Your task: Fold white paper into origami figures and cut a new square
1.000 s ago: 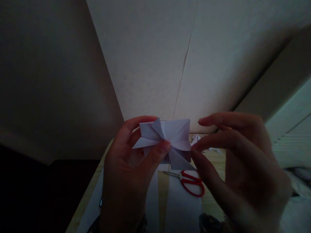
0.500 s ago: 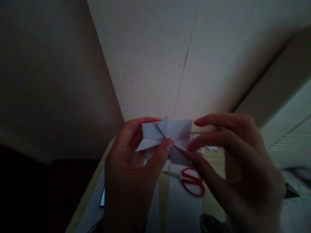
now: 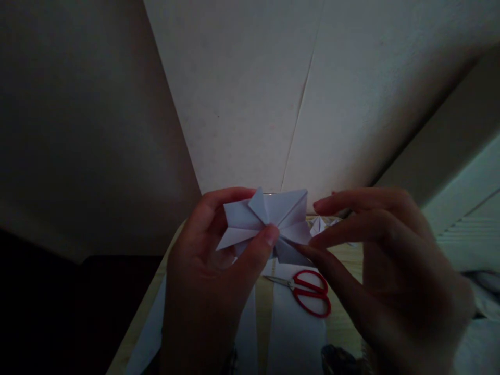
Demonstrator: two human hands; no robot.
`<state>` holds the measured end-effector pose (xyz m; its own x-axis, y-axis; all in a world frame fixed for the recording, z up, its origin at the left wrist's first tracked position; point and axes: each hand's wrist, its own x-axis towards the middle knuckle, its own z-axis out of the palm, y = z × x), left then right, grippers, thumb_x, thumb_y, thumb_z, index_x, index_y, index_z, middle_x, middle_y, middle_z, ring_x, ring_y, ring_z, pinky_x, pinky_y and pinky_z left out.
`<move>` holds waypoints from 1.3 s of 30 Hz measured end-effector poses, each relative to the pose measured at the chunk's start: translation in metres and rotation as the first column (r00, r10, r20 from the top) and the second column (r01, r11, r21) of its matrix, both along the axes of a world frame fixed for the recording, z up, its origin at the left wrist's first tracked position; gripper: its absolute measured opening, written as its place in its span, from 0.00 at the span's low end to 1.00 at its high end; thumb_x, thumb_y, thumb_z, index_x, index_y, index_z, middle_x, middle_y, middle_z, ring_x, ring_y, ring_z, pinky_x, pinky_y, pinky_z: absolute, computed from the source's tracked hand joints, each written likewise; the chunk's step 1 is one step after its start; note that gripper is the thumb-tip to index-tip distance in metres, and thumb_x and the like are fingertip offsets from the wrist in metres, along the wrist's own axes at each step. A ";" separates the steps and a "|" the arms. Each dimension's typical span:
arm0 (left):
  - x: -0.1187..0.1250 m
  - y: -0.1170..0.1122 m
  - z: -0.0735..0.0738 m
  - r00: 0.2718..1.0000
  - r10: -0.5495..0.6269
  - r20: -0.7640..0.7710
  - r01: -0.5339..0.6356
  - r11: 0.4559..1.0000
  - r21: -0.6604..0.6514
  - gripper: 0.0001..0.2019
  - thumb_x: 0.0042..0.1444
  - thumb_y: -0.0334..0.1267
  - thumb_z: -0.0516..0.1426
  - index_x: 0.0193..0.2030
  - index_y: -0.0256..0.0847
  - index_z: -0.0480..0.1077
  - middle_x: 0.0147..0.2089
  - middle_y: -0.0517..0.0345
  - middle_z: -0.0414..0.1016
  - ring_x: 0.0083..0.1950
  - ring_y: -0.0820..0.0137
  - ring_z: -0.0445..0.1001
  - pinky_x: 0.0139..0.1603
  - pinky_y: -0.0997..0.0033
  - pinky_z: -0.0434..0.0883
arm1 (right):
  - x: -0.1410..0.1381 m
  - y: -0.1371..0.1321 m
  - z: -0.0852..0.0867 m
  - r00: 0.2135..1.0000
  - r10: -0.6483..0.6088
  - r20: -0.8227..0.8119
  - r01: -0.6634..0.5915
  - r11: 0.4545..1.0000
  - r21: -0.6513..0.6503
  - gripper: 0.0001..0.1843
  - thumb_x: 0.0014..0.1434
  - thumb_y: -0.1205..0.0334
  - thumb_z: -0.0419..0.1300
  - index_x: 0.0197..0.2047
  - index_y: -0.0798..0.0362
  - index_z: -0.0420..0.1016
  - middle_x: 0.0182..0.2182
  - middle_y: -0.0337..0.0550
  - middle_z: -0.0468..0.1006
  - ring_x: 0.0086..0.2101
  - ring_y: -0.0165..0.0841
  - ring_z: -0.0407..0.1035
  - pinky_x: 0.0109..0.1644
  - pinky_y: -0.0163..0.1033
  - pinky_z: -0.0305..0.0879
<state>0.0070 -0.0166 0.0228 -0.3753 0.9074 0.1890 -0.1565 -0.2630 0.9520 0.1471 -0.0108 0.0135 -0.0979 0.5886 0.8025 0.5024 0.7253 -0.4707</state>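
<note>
A white piece of folded paper (image 3: 287,208) with several pointed flaps is held up in the middle of the head view. My left hand (image 3: 213,271) grips it, the thumb pressed on its centre and the fingers behind, partly hidden. At the paper's lower right flap, the thumb and a finger of my right hand (image 3: 406,276) pinch the edge, while its upper finger stays off the paper. Below the paper lie scissors (image 3: 292,285) with red handles, blades pointing left.
White paper sheets (image 3: 297,333) lie on the light wooden table (image 3: 264,317) under the hands. Small folded paper pieces (image 3: 318,225) sit at the table's back right, partly behind my right hand. A pale wall (image 3: 242,104) rises right behind the table.
The folded paper has tilted slightly, its upper small flap shifting left. My right hand has moved a little to the right and down, still at the right flap.
</note>
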 end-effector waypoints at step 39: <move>-0.007 0.005 0.000 0.976 -0.156 -0.151 0.149 0.987 -0.054 0.16 0.45 0.28 0.64 0.41 0.45 0.72 0.27 0.69 0.70 0.26 0.78 0.73 0.24 0.83 0.67 | 0.002 0.006 0.001 0.996 0.055 0.075 -0.047 0.993 -0.105 0.03 0.60 0.66 0.63 0.35 0.49 0.73 0.35 0.33 0.78 0.37 0.27 0.73 0.41 0.32 0.66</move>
<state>-0.0004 -0.0112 0.0223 -0.2011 0.9602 0.1939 -0.0423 -0.2063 0.9776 0.1495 -0.0046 0.0140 -0.1892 0.6603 0.7268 0.5037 0.7006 -0.5053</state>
